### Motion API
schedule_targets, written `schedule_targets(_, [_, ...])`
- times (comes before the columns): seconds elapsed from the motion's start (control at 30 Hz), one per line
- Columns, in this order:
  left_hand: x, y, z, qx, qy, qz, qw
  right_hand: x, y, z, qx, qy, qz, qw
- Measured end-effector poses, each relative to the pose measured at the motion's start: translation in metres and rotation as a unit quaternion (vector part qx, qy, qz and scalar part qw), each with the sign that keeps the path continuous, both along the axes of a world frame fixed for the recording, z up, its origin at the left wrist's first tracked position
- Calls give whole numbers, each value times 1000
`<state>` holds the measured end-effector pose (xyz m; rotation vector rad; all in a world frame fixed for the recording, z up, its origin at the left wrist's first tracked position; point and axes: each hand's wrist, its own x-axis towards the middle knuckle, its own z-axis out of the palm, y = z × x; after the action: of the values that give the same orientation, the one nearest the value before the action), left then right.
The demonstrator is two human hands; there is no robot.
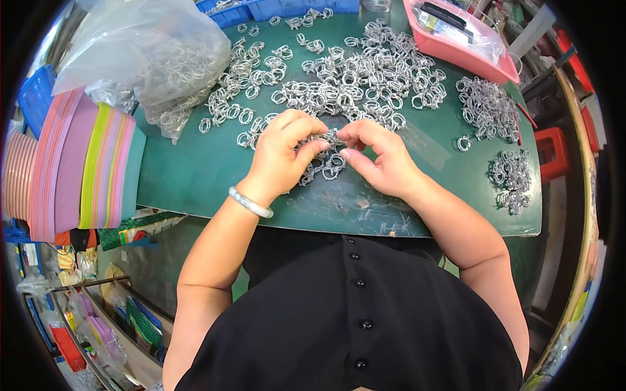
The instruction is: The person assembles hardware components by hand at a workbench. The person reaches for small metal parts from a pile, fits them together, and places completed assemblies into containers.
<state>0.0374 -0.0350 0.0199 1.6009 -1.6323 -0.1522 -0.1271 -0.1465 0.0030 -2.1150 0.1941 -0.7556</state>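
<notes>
Over the near middle of the green table, my left hand and my right hand face each other. A small silver metal ring is held between their fingertips; the fingers partly cover it. My left thumb and fingers are closed in a pinch, and my right index finger and thumb close in from the other side. Just below my fingertips lie a few loose metal rings. Beyond my hands spreads a large heap of similar metal rings. A pale bangle circles my left wrist.
A clear plastic bag of rings stands at the far left, near stacked coloured baskets. Blue trays and a pink tray line the back. Smaller ring piles sit at the right. The table's edge runs before me.
</notes>
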Motion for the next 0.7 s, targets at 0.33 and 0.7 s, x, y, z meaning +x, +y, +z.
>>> schedule_targets(0.33, [-13,1,1,-85,12,-79,993,-3,-1,1,348,21,145,926])
schedule_targets(0.7, [-5,9,-8,0,-40,-42,998,-4,-6,3,403,46,114,907])
